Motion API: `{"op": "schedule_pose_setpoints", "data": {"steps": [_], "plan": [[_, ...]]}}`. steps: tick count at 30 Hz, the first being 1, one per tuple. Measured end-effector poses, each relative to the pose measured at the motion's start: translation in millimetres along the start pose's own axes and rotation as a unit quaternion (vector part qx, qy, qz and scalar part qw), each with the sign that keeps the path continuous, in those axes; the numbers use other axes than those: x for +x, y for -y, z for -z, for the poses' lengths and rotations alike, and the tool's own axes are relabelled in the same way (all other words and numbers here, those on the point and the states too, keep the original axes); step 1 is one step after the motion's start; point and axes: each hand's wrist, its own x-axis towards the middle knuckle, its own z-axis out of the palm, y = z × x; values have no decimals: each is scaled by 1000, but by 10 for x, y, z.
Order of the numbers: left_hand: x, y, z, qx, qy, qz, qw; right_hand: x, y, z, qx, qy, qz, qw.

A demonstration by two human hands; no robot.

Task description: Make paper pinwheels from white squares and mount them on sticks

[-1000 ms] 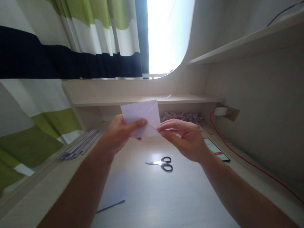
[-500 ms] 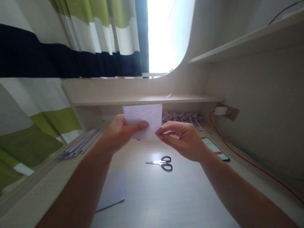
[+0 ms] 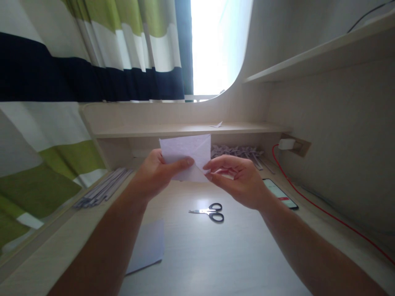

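I hold a folded white paper (image 3: 188,153) up in front of me above the desk. My left hand (image 3: 156,174) grips its left side, thumb pressed across the front. My right hand (image 3: 239,179) pinches the paper's lower right corner between thumb and fingertips. A diagonal crease runs across the sheet. Black-handled scissors (image 3: 210,212) lie on the desk (image 3: 216,255) just below my hands.
A flat sheet of paper (image 3: 146,246) lies near my left forearm. Paper strips (image 3: 103,189) are stacked at the left, several folded paper pieces (image 3: 239,152) under the low shelf. A phone (image 3: 280,193) and red cable (image 3: 324,211) lie at the right. Striped curtain hangs left.
The paper has turned slightly and risen a little. My right hand has shifted left along the lower edge and its fingers have loosened a bit.
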Motion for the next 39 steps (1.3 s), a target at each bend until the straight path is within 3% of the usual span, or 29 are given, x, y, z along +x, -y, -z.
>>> {"op": "schedule_pose_setpoints", "data": {"steps": [9,17,20,22,24,26,28,31,35,39], "plan": [[-4,-2,-26,1,0,-13,1000,-12,-1,-19,30,-12,-22,999],[35,52,-48,-12,-25,-21,999,-6,8,20,42,24,-47,998],[52,64,-11,0,-25,-14,1000,32,-6,117,-3,-24,-45,999],[55,62,15,24,14,5,1000,60,-18,179,-34,-94,-40,994],[52,56,30,56,88,31,994,76,-24,214,-46,-111,-40,992],[48,54,31,81,152,44,984,75,-26,216,-39,-65,-43,996],[50,61,27,89,171,44,980,66,-30,194,-26,-19,-39,999],[72,86,15,58,120,22,991,59,-47,148,-1,-24,-47,999],[109,128,-58,-84,6,-12,996,70,-83,96,50,-74,-78,993],[125,158,-167,-173,9,25,985,71,-111,38,80,-104,-72,989]]}}
